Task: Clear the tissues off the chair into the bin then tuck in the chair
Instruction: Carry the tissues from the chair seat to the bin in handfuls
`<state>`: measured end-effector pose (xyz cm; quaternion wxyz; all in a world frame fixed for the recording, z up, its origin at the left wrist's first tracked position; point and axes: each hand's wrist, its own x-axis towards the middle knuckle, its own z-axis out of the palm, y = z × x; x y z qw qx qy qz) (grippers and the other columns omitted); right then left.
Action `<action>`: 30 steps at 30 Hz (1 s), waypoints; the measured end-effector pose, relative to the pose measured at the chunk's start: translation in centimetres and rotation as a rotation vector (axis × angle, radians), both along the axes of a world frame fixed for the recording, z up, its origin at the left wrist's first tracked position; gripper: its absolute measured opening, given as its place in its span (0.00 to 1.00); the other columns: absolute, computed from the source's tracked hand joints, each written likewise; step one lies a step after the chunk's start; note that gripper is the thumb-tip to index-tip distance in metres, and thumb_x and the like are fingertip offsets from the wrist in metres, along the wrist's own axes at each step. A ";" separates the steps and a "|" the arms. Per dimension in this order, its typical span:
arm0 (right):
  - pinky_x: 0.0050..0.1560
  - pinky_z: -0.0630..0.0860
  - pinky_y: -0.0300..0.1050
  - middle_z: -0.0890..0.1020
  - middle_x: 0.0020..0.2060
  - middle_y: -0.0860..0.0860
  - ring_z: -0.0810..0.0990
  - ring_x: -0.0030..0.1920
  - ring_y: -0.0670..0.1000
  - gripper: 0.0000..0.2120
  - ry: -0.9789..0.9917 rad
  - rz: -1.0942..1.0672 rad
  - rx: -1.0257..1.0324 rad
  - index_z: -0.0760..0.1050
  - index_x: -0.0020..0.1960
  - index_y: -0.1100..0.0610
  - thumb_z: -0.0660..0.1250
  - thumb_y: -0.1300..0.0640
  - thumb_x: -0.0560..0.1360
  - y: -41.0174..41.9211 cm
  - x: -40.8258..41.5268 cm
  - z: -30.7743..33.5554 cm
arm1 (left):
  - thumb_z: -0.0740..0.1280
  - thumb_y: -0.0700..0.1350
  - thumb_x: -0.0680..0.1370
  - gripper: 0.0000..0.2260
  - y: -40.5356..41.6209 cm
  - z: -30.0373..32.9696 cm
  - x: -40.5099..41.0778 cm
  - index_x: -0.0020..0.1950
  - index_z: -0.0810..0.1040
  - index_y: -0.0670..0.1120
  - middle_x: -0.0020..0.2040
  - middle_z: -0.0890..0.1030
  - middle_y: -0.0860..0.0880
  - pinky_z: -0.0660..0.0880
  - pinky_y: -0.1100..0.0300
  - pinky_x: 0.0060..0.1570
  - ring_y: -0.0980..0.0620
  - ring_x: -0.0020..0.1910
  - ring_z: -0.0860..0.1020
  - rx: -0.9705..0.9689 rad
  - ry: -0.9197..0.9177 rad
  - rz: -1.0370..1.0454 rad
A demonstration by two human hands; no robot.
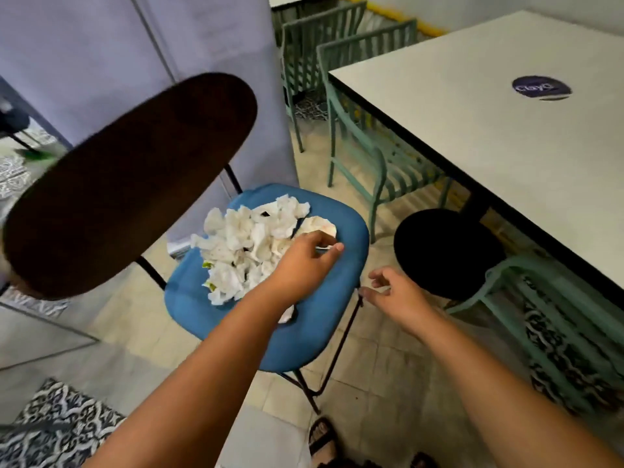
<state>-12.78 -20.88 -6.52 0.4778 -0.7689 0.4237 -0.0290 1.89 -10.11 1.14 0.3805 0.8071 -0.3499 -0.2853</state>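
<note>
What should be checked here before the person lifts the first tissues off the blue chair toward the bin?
1. Left hand on the tissues: ok, its fingers pinch a piece at the right edge of the pile.
2. Right hand free to help: ok, it hovers beside the seat, fingers loosely curled, holding nothing.
3. Tissues all on the blue chair seat: ok, none seen on the floor.
4. Bin within reach: cannot tell, the round black shape right of the chair may be it.
5. Room to tuck the chair under the table: cannot tell, that shape and the green chairs stand alongside it.
</note>
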 end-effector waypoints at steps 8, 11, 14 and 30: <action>0.54 0.74 0.47 0.79 0.49 0.51 0.78 0.50 0.52 0.15 0.021 0.081 -0.056 0.75 0.55 0.53 0.72 0.50 0.71 0.2 9.4 0.6 | 0.63 0.52 0.80 0.12 5.9 2.0 8.6 0.59 0.76 0.47 0.58 0.78 0.52 0.73 0.62 0.43 0.54 0.51 0.79 -0.022 -0.040 0.186; 0.55 0.75 0.49 0.80 0.51 0.52 0.78 0.52 0.54 0.16 0.043 0.071 -0.112 0.75 0.57 0.56 0.71 0.51 0.72 -1.1 12.5 0.9 | 0.63 0.52 0.80 0.13 5.9 1.4 9.9 0.60 0.75 0.47 0.60 0.78 0.52 0.72 0.65 0.38 0.56 0.51 0.78 -0.025 -0.027 0.207; 0.55 0.74 0.49 0.78 0.55 0.56 0.78 0.54 0.57 0.20 0.066 0.061 -0.178 0.73 0.60 0.58 0.71 0.52 0.72 -2.8 15.5 0.3 | 0.63 0.53 0.79 0.14 5.4 1.2 11.1 0.61 0.75 0.47 0.62 0.77 0.52 0.74 0.63 0.41 0.55 0.53 0.79 -0.023 -0.034 0.211; 0.43 0.73 0.43 0.80 0.48 0.55 0.79 0.43 0.53 0.17 0.091 0.327 -0.084 0.75 0.49 0.54 0.77 0.51 0.65 -8.9 21.7 -3.7 | 0.64 0.51 0.79 0.14 -4.4 -1.6 19.9 0.62 0.75 0.46 0.59 0.78 0.49 0.75 0.58 0.44 0.52 0.51 0.79 0.072 -0.036 0.485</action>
